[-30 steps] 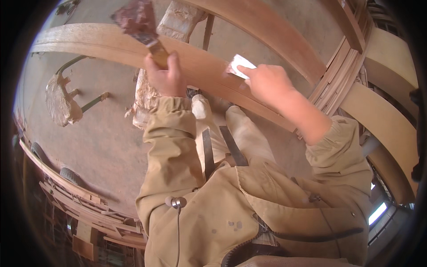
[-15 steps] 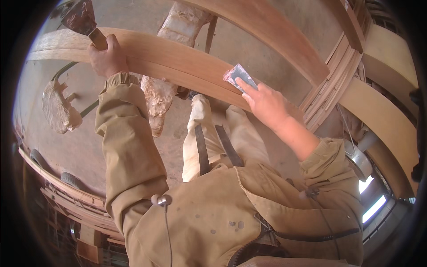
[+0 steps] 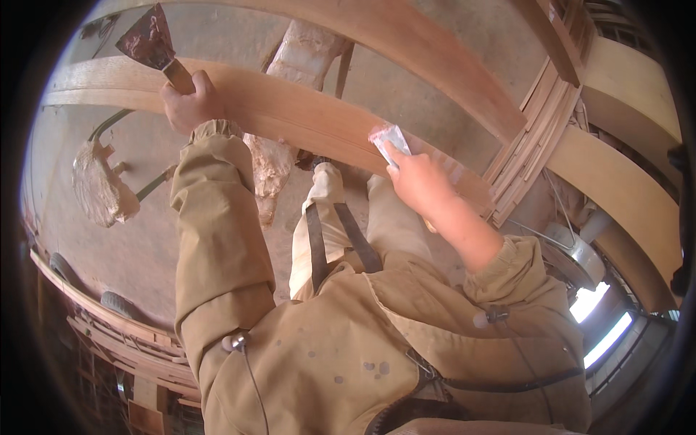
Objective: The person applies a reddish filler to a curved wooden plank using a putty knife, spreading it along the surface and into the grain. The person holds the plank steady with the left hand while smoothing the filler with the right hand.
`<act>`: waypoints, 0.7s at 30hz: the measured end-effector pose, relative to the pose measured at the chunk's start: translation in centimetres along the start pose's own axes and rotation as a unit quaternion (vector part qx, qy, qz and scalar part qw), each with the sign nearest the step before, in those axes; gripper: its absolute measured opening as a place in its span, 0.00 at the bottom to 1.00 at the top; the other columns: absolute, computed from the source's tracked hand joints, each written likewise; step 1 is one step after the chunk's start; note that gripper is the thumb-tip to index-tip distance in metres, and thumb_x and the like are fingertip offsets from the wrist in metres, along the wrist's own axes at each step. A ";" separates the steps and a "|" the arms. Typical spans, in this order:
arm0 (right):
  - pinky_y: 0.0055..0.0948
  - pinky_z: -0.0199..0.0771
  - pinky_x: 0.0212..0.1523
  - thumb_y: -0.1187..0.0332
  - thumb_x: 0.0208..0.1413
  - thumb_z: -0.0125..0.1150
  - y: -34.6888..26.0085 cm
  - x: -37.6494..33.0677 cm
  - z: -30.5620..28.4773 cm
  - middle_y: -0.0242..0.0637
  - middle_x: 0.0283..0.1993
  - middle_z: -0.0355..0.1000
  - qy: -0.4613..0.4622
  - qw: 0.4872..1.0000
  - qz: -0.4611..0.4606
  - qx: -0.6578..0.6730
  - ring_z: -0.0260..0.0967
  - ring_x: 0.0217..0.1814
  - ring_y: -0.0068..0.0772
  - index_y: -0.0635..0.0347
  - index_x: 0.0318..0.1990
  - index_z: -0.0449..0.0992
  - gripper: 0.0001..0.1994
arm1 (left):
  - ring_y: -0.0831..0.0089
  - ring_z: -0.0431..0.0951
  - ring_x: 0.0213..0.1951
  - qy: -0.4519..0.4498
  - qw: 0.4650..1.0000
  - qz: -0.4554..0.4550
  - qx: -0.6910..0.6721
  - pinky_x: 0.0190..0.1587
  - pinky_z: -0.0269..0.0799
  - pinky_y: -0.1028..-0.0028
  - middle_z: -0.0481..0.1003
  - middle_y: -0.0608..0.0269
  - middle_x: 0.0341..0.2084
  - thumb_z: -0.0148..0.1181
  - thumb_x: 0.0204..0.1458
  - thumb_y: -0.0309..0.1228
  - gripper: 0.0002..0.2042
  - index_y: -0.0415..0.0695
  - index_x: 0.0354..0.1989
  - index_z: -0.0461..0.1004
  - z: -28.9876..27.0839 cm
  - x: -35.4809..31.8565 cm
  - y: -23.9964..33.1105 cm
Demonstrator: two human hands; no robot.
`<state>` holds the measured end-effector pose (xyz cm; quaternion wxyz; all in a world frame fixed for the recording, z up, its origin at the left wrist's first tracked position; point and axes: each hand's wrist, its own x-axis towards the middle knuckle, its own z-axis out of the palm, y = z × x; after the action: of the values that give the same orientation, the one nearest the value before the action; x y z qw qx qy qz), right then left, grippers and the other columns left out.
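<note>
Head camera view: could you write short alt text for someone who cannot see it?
Seen from above, a person in a tan work jacket presses a small pale pad against a long wooden board with the right hand. The left hand grips a wooden-handled putty knife, its smeared blade raised.

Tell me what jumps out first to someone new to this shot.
The long wooden beam sweeping across the upper middle, with both hands on it. The left hand at upper left grips a putty knife, its smeared blade raised above the beam; the right hand at centre presses a small white pad against the wood. Below, the tan jacket fills the lower frame.
</note>
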<state>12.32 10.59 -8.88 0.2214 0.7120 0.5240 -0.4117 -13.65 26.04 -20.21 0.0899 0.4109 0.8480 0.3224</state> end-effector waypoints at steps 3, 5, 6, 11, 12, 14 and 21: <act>0.44 0.70 0.41 0.66 0.54 0.53 1.2 0.3 0.0 0.54 0.35 0.72 0.016 0.997 -0.056 0.040 0.70 0.37 0.57 0.51 0.56 0.68 0.20 | 0.55 0.76 0.36 0.004 1.000 0.000 0.006 0.41 0.68 0.61 0.76 0.53 0.30 0.55 0.40 0.45 0.19 0.44 0.36 0.73 0.0 -0.1 -0.2; 0.45 0.71 0.39 0.66 0.53 0.53 0.6 0.4 -0.3 0.52 0.35 0.73 0.064 0.992 -0.072 0.078 0.71 0.37 0.53 0.53 0.54 0.69 0.19 | 0.55 0.76 0.36 0.002 1.000 -0.001 0.011 0.41 0.68 0.61 0.76 0.53 0.30 0.55 0.40 0.45 0.19 0.44 0.36 0.72 -0.1 -0.1 0.1; 0.45 0.72 0.38 0.67 0.53 0.54 0.3 0.4 -0.4 0.50 0.35 0.73 0.086 0.988 -0.079 0.098 0.72 0.37 0.51 0.55 0.53 0.70 0.18 | 0.55 0.76 0.36 0.000 1.000 0.002 0.015 0.41 0.68 0.61 0.76 0.53 0.30 0.55 0.40 0.45 0.19 0.44 0.36 0.72 -0.2 -0.1 0.4; 0.45 0.71 0.38 0.68 0.52 0.54 1.9 -0.1 -0.2 0.50 0.36 0.73 0.025 0.993 -0.103 0.059 0.71 0.36 0.52 0.53 0.54 0.69 0.19 | 0.55 0.76 0.35 0.003 1.000 0.000 0.005 0.41 0.68 0.61 0.76 0.54 0.29 0.55 0.40 0.44 0.19 0.44 0.36 0.73 0.1 -0.1 0.2; 0.45 0.71 0.37 0.68 0.52 0.54 2.5 0.0 -0.1 0.49 0.36 0.73 0.028 0.989 -0.124 0.074 0.71 0.35 0.52 0.53 0.54 0.69 0.20 | 0.55 0.76 0.35 0.000 1.000 0.000 0.000 0.41 0.68 0.61 0.76 0.54 0.29 0.55 0.40 0.44 0.19 0.44 0.36 0.73 0.0 0.0 0.0; 0.44 0.72 0.35 0.68 0.52 0.55 2.8 0.7 0.1 0.48 0.36 0.73 0.109 0.976 -0.177 0.058 0.71 0.34 0.52 0.51 0.56 0.67 0.22 | 0.56 0.76 0.35 0.001 1.000 -0.005 0.000 0.41 0.68 0.62 0.76 0.54 0.29 0.56 0.40 0.44 0.19 0.44 0.36 0.73 -0.1 -0.1 -0.1; 0.27 0.66 0.21 0.71 0.47 0.58 0.7 5.4 -0.2 0.30 0.22 0.63 0.312 0.877 -0.345 -0.121 0.65 0.21 0.31 0.40 0.59 0.66 0.28 | 0.57 0.76 0.34 0.016 1.000 -0.013 -0.006 0.41 0.68 0.63 0.76 0.55 0.28 0.56 0.39 0.45 0.19 0.44 0.35 0.73 -0.2 -0.3 0.2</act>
<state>13.65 13.53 -13.25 -0.0258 0.5451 0.8241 -0.1519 -13.38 25.86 -19.94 0.0827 0.3942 0.8525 0.3331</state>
